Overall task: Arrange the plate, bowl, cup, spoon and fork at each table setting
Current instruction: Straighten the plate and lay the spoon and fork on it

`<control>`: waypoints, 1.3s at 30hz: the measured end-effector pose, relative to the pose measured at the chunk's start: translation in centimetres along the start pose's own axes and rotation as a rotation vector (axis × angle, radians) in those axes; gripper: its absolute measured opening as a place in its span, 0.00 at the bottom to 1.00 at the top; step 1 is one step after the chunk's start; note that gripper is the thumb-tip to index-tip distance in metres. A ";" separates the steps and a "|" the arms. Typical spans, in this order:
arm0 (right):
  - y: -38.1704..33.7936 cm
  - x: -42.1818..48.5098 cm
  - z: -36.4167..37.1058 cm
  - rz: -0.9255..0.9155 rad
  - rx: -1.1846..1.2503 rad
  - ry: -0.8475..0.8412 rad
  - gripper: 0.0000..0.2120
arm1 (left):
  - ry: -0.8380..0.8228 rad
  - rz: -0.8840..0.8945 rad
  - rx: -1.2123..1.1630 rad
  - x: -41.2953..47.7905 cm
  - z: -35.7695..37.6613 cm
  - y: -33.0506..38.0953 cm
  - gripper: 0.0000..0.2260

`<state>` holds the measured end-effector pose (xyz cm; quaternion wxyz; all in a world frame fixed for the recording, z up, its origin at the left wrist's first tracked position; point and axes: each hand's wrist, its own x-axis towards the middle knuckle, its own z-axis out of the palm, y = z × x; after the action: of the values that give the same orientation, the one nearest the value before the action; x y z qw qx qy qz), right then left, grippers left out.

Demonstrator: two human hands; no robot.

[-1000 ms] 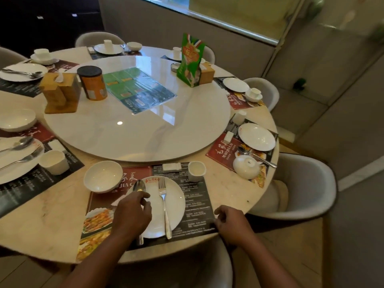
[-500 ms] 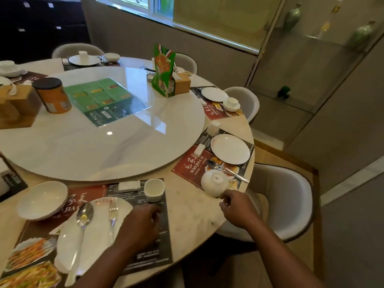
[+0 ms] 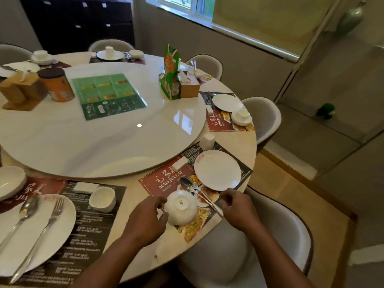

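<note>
At the setting on the table's right edge, a white bowl [image 3: 181, 206] lies upside down on the red placemat [image 3: 164, 181]. My left hand [image 3: 146, 220] grips its left side between thumb and fingers. A spoon [image 3: 187, 185] and a fork under it lie slanted across the rim of the white plate [image 3: 217, 170]. My right hand [image 3: 235, 207] pinches their handle ends. An upturned white cup [image 3: 207, 141] stands beyond the plate. The setting to the left holds a plate [image 3: 41, 231] with spoon [image 3: 25, 208] and fork [image 3: 54, 210], a cup [image 3: 102, 199] and a bowl [image 3: 10, 181].
A white turntable [image 3: 104, 138] fills the table's middle, carrying a green menu [image 3: 109, 94], an orange canister [image 3: 57, 85], a wooden holder [image 3: 20, 93], a green carton [image 3: 171, 73] and a tissue box [image 3: 190, 88]. A white chair [image 3: 270, 246] stands below my right hand; more settings ring the table.
My view and both hands moved right, from the near setting to the one on the table's right edge. My left hand left the cutlery and took the upturned bowl; my right hand reached the cutlery handles.
</note>
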<state>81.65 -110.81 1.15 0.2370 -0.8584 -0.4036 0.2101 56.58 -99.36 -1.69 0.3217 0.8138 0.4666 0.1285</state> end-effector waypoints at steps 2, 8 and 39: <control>0.6 0.9 0.2 0.000 0.006 -0.027 0.07 | -0.017 -0.022 -0.004 0.6 0.9 0.3 0.21; 1.1 2.4 1.8 -0.051 -0.074 -0.156 0.08 | -0.065 -0.072 -0.008 2.9 3.8 0.9 0.37; -2.8 9.9 6.5 -0.840 0.008 -0.494 0.22 | 0.182 -0.386 -0.483 0.9 3.9 1.5 0.35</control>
<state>82.21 -99.88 -4.14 0.2015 -0.5448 -0.7586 0.2952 60.02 -100.74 -3.76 0.4808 0.5956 0.5954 0.2442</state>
